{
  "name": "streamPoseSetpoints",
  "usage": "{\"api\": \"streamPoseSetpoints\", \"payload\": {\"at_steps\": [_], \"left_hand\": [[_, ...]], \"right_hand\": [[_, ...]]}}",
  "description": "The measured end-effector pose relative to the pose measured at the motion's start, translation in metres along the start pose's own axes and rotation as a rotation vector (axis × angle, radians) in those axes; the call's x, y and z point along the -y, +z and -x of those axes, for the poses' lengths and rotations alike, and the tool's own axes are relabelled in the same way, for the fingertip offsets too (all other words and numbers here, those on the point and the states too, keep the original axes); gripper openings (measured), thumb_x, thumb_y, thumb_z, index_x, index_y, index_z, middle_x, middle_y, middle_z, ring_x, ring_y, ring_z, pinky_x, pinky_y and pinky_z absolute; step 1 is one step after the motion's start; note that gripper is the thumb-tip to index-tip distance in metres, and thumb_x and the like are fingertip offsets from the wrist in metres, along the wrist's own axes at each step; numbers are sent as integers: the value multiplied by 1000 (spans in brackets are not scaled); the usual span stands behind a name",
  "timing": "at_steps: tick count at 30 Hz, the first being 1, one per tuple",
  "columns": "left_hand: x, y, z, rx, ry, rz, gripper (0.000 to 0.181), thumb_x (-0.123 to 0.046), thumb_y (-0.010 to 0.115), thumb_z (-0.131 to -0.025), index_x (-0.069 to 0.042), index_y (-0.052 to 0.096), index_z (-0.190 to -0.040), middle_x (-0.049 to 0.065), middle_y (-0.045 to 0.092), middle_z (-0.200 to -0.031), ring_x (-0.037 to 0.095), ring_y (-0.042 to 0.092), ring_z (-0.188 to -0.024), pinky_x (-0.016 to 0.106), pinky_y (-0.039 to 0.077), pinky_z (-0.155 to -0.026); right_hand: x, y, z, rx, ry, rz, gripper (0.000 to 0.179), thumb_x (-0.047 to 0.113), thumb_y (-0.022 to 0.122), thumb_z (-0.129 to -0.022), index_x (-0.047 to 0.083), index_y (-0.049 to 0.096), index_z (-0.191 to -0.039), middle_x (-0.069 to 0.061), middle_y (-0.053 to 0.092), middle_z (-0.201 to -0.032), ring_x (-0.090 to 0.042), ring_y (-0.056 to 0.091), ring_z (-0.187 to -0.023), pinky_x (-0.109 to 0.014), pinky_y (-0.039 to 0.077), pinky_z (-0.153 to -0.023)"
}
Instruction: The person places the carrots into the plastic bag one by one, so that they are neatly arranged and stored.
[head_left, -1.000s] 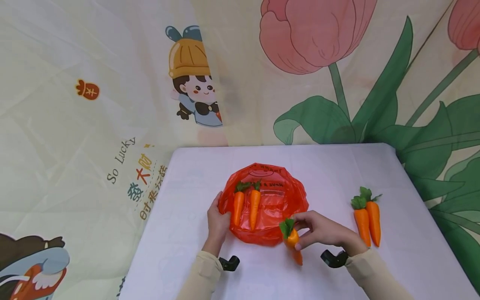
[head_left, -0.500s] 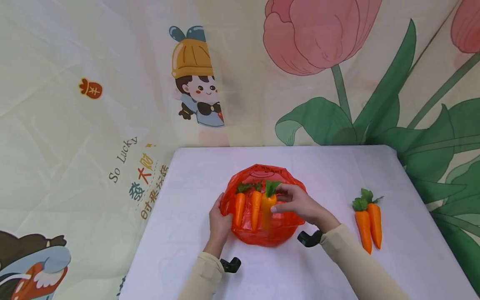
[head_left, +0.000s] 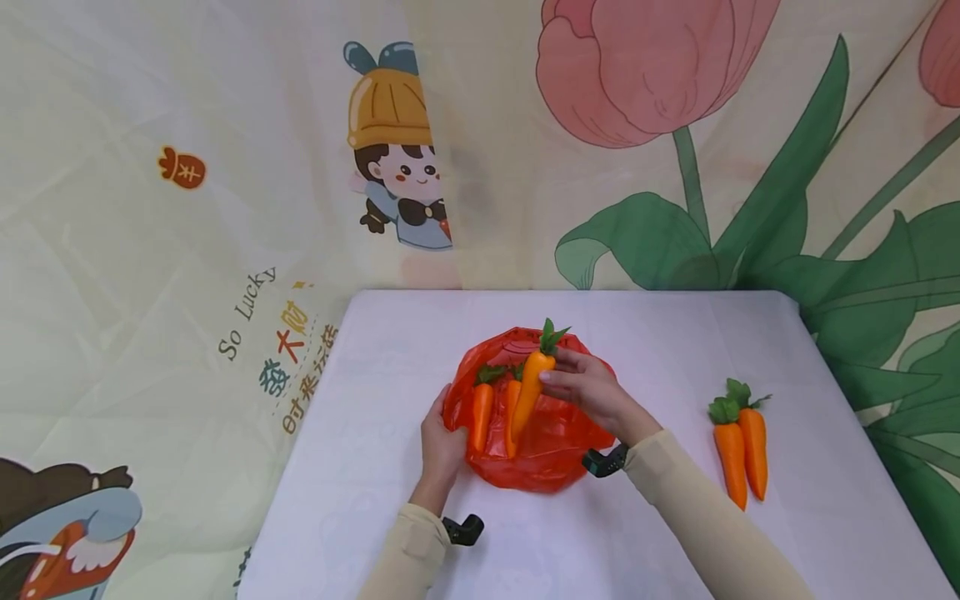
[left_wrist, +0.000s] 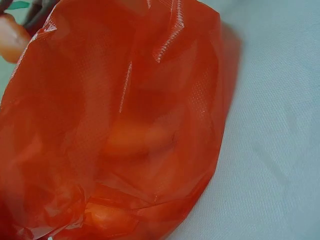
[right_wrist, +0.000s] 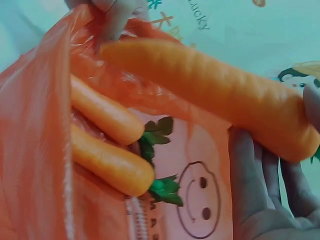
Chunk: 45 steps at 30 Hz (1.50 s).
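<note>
A red plastic bag point(head_left: 558, 429) lies on the white table with its mouth spread wide. My left hand point(head_left: 441, 446) grips the bag's left rim. Inside lie two orange carrots with green tops; the left carrot point(head_left: 482, 417) shows well, and the other carrot point(right_wrist: 112, 162) is partly covered in the head view. Over the bag's mouth my right hand point(head_left: 592, 390) pinches a third carrot point(head_left: 529, 390) near its leafy end, tip slanting down toward the left. The right wrist view shows this carrot point(right_wrist: 210, 90) between thumb and fingers. In the left wrist view the bag's red side point(left_wrist: 135, 90) fills most of the picture.
Two more carrots point(head_left: 730, 458) with green leaves lie side by side on the right part of the white table point(head_left: 660, 333). Behind the table hangs a printed cloth point(head_left: 495, 167) with tulips and cartoon figures.
My right hand has carried its carrot from the bag's front right edge, left and away from me, to above the opening, and the carrot has tilted. My left hand stays on the rim.
</note>
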<state>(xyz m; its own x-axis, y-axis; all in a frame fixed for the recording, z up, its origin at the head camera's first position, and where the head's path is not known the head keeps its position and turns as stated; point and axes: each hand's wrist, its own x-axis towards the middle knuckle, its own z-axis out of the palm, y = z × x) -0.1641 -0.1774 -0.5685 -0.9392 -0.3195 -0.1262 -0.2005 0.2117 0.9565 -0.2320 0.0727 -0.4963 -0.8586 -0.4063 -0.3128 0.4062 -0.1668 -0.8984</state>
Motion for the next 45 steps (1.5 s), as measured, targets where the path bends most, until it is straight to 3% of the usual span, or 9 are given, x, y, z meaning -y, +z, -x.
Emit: {"api": "streamPoseSetpoints", "payload": {"at_steps": [6,13,20,33,39,45], "left_hand": [[-1,0,0,8,-4,11,76,13,55,-89,-12,36,-158,8,43,-156,32,43,-139,47,43,-108],[-1,1,-1,6,-9,17,75,13,57,-89,-11,35,-158,7,43,-155,32,45,-137,47,44,-107],[-1,1,0,2,-2,18,75,13,57,-90,-12,36,-158,6,43,-155,30,45,-138,46,44,-108],[-1,0,-2,16,-5,38,75,13,57,-91,-12,36,-158,6,44,-155,31,45,-137,47,45,-106],[-2,1,-2,11,-12,29,74,12,56,-91,-13,36,-158,6,44,-155,31,45,-137,48,44,-107],[-4,2,-2,14,-10,29,74,12,56,-91,-12,36,-158,6,43,-156,31,44,-139,47,44,-107]], "right_hand": [[-14,0,-13,-99,6,31,72,14,76,-91,5,40,-152,-14,55,-141,-31,59,-124,-47,50,-102],[-37,2,-31,-254,37,254,59,16,79,-89,5,52,-140,-15,59,-130,-31,62,-115,-39,57,-92],[-51,4,-37,-323,45,391,55,19,79,-89,4,54,-136,-16,63,-124,-32,63,-112,-42,58,-89],[-63,0,-34,-282,55,472,63,6,75,-90,7,48,-147,-14,60,-135,-33,59,-120,-48,53,-98],[-64,0,-32,-241,-15,615,59,4,72,-92,11,53,-147,-10,60,-135,-30,59,-118,-46,55,-95],[-64,4,-29,-217,17,647,49,8,71,-93,12,59,-141,-7,60,-132,-26,60,-108,-39,59,-87]]}}
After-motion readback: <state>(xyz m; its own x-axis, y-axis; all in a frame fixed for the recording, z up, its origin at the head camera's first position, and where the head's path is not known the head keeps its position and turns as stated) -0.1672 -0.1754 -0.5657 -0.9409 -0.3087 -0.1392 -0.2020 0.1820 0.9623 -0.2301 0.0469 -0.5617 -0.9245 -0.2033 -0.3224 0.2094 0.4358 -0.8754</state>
